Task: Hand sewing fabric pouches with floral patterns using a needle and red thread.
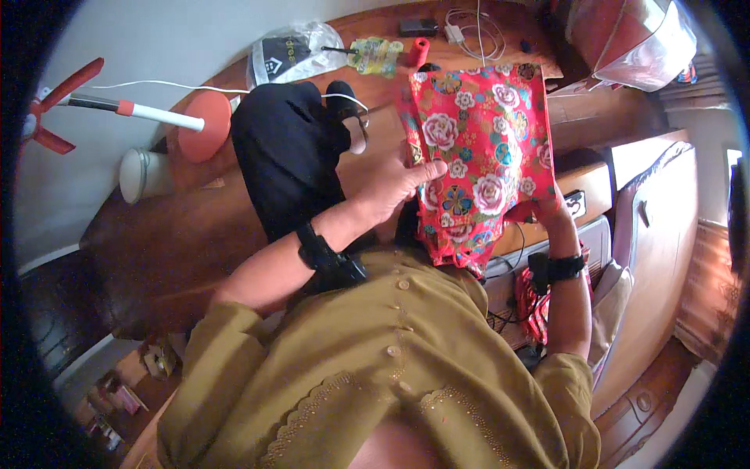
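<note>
A red cloth (pixel 488 156) with pink, white and blue flowers is spread in front of my body, its lower part bunched near my lap. My left hand (pixel 402 187) grips its left edge, the thumb on top and the other fingers behind the cloth. At the lower right edge, my right hand (pixel 539 213) holds the cloth from beneath, its fingers partly hidden. Just past the cloth's far left corner stands a red thread spool (pixel 419 51). Each wrist wears a black band.
A clear and black plastic bag (pixel 293 55), a yellow-green packet (pixel 376 56), a black box (pixel 418 28) and a white cable (pixel 476 37) lie on the wooden surface. A red-and-white fan (pixel 156 113) stands left, beyond my bent black-clad leg (pixel 285 156).
</note>
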The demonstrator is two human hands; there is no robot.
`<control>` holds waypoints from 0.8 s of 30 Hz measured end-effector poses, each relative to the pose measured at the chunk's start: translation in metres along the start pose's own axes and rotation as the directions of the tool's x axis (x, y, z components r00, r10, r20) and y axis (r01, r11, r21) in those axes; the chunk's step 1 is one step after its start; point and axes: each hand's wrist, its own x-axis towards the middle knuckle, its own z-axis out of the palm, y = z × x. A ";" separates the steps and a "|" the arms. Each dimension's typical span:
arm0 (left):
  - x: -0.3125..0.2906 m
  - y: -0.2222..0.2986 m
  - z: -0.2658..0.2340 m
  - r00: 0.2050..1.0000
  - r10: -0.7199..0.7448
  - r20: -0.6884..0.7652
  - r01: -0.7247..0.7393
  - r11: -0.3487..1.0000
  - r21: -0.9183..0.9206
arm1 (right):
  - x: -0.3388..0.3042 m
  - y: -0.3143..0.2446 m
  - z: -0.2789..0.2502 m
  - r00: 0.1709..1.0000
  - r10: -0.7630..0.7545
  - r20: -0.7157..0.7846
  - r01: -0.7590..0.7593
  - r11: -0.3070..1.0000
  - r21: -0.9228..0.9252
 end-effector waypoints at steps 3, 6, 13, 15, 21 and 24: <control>0.021 -0.029 0.001 0.964 0.249 0.092 -0.202 0.912 -0.358 | -0.004 -0.027 0.034 0.969 -0.226 0.099 0.247 0.900 -0.358; 0.029 -0.031 0.005 0.936 0.338 0.104 -0.263 0.862 -0.433 | -0.004 -0.018 0.020 0.997 -0.078 -0.025 0.076 0.996 -0.048; 0.037 0.047 -0.036 0.899 0.436 0.037 -0.414 0.876 -0.246 | 0.026 -0.099 0.021 0.960 -0.241 0.140 0.272 0.920 -0.283; 0.047 0.069 -0.061 0.836 0.549 0.001 -0.523 0.797 -0.304 | 0.044 -0.129 0.030 0.944 -0.259 0.202 0.317 0.882 -0.350; 0.070 0.130 -0.181 0.871 0.445 -0.208 -0.475 0.871 -0.124 | 0.189 -0.234 0.122 0.894 -0.273 0.355 0.431 0.737 -0.520; 0.100 0.134 -0.233 0.828 0.478 -0.292 -0.526 0.843 -0.113 | 0.274 -0.218 0.115 0.900 -0.204 0.386 0.393 0.763 -0.513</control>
